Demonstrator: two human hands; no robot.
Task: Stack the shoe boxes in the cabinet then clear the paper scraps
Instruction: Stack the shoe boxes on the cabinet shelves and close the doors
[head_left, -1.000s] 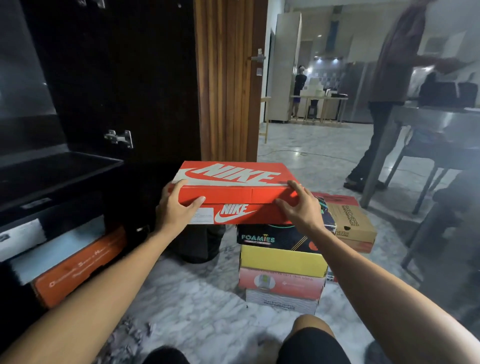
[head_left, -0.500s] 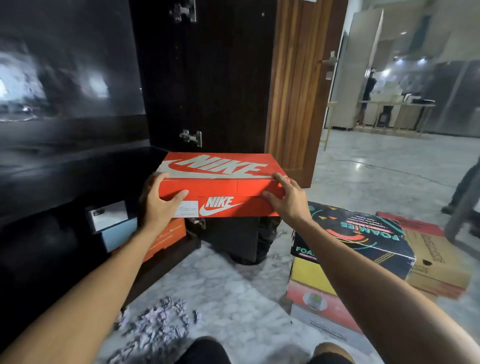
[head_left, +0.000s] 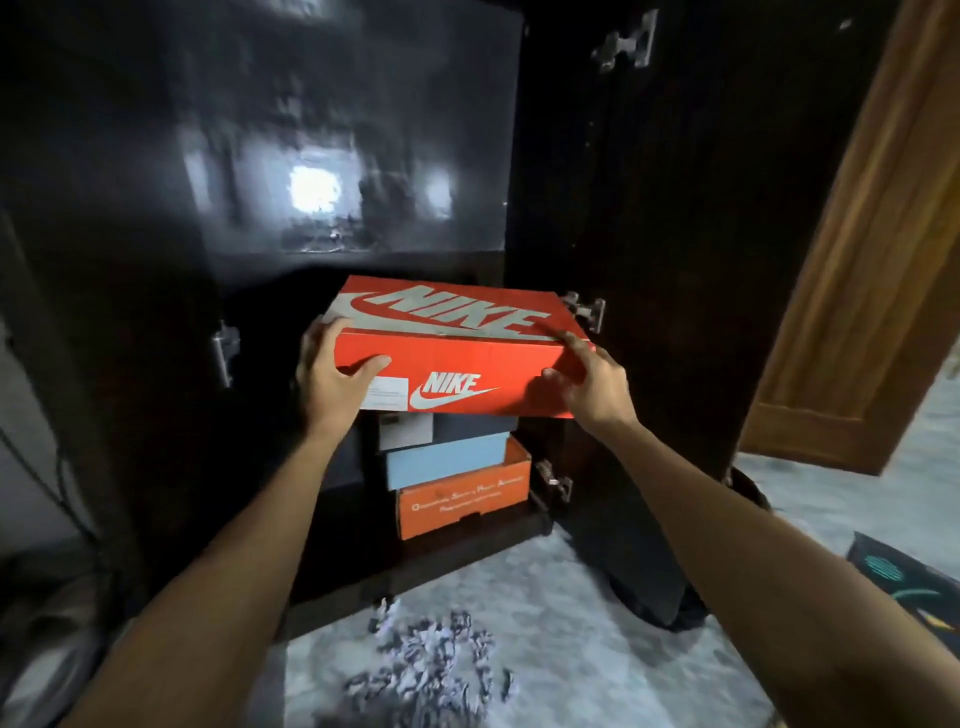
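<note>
I hold a red Nike shoe box at the mouth of the dark cabinet. My left hand grips its left front corner and my right hand grips its right front corner. The box sits just above a stack inside the cabinet: a dark box with a white label, a light blue box and an orange box at the bottom. Whether the Nike box rests on the stack I cannot tell. A heap of grey paper scraps lies on the marble floor in front of the cabinet.
The open cabinet door stands to the right, with a wooden door beyond it. A dark bin sits on the floor at the cabinet's right. A patterned dark box shows at the right edge.
I have turned left toward the cabinet and carried the Nike box from beside the floor stack to directly over the boxes inside. Both hands keep their grip.
</note>
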